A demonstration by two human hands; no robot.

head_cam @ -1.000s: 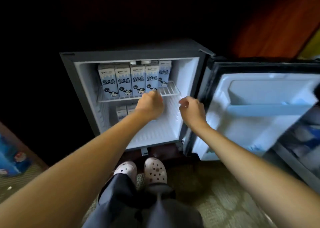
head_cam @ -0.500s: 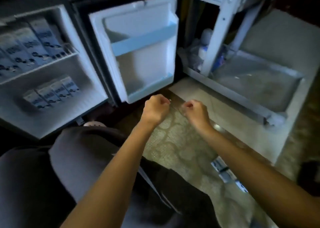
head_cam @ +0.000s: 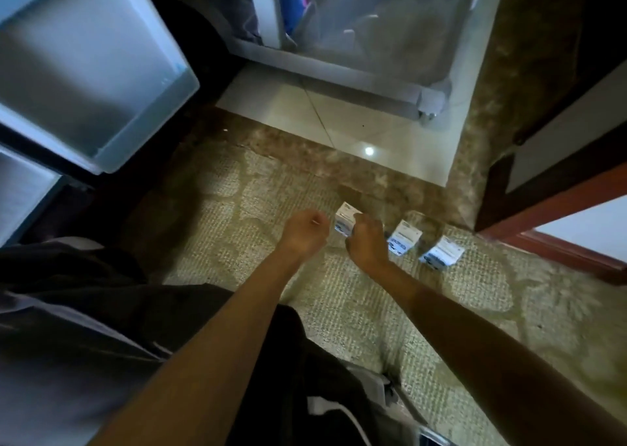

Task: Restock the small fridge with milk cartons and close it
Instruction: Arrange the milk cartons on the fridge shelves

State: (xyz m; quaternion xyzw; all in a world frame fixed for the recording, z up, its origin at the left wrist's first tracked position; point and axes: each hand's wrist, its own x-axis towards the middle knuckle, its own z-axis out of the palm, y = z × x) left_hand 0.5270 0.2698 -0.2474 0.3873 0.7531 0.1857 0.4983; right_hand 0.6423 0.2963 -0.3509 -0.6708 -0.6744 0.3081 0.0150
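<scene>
The right hand (head_cam: 368, 242) grips 1 milk carton (head_cam: 344, 221) on the carpet (head_cam: 339, 310), the curled left hand (head_cam: 305, 235) just beside, 2 other cartons (head_cam: 403, 238) near

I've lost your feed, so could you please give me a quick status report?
Left hand curled, empty. Right hand gripping leftmost carton on carpet; two more cartons alongside. Fridge door open, nothing blocking.

Bare forearms (head_cam: 237, 327), dark grey trousers (head_cam: 101, 344)
</scene>
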